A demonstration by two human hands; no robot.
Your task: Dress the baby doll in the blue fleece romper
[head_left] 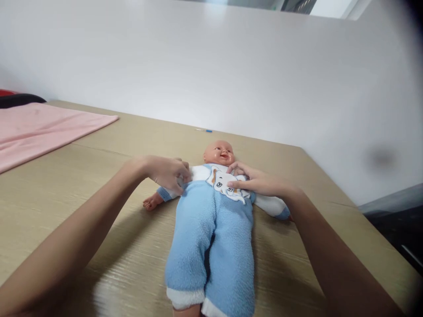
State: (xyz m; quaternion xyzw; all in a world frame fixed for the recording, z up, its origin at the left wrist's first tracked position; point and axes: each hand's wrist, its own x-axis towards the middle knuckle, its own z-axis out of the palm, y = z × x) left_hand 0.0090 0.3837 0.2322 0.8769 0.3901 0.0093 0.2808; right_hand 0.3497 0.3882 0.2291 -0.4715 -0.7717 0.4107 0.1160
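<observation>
A baby doll (194, 215) lies face up in light blue fleece overalls, a white long-sleeved top and a white animal face patch (223, 184) on the chest. Its head (219, 152) points away from me and its feet run out of the bottom of the view. My left hand (169, 172) is curled at the doll's upper arm on the left, fingers closed on the white sleeve (198, 173). Over the chest, my right hand (253, 179) rests with its fingers apart, touching the patch. The doll's arms are spread out to both sides.
The doll lies on a light wooden table (132, 264). A pink cloth (42, 130) is spread at the far left, with a black and red object (21, 99) behind it. Near the back edge lies a small blue-and-clear item (206, 130). A white wall (185, 66) rises behind the table.
</observation>
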